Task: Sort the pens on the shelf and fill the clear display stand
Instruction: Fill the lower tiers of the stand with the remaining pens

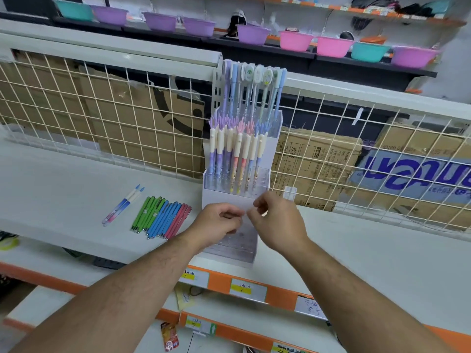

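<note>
Bright even light, soft focus (edges bowed)

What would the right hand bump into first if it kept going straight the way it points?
Probably the clear display stand: the right hand points forward at its pale front panel, just below the lower row of pens. It looks very close, though depth is hard to judge.

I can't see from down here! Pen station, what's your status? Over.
Left hand and right hand curled before clear display stand; grip unclear. Front tier empty. Loose pens lie left. Nothing blocks.
</note>
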A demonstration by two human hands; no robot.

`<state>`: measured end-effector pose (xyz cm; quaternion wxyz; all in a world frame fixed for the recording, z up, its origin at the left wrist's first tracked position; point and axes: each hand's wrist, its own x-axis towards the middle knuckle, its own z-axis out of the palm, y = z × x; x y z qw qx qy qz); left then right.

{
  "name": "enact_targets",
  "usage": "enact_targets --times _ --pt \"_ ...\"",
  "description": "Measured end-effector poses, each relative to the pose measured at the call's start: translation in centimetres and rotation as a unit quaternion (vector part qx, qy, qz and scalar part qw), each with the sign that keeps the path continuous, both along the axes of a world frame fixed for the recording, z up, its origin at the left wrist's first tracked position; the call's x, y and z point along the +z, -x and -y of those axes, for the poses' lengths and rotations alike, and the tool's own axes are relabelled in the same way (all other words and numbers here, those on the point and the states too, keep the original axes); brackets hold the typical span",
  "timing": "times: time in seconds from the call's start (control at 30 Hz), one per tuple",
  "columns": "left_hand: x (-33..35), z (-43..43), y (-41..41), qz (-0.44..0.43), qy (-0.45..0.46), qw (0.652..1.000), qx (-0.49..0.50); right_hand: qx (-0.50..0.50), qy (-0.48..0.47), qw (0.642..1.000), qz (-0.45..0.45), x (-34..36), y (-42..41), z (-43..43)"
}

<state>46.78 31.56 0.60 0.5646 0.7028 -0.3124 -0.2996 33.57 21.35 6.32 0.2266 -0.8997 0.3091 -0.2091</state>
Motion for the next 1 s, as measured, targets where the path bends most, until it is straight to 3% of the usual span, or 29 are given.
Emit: enact_targets --times 0.27,0.5,0.83,1.0 --pt "0.4 -3.9 -3.6 0.155 -0.036 0.987 0.009 0.019 0.001 0.998 -0.057 -2.1 -3.0 -3.6" --pt "0.2 -9.4 -9.6 0.176 -0.053 0.983 0.005 0.04 0.001 0.997 -0.069 -2.6 -10.4 -9.1" --pt "-3.4 -17.1 -22.5 0.311 -0.241 0.912 0.114 0.037 -0.02 0.997 -0.067 -3.7 -19.3 -15.1" --pt "-4.4 -17.4 -24.6 0.312 -0.299 0.899 0.075 0.017 -0.036 0.995 -0.092 -4.3 -20.7 -16.3"
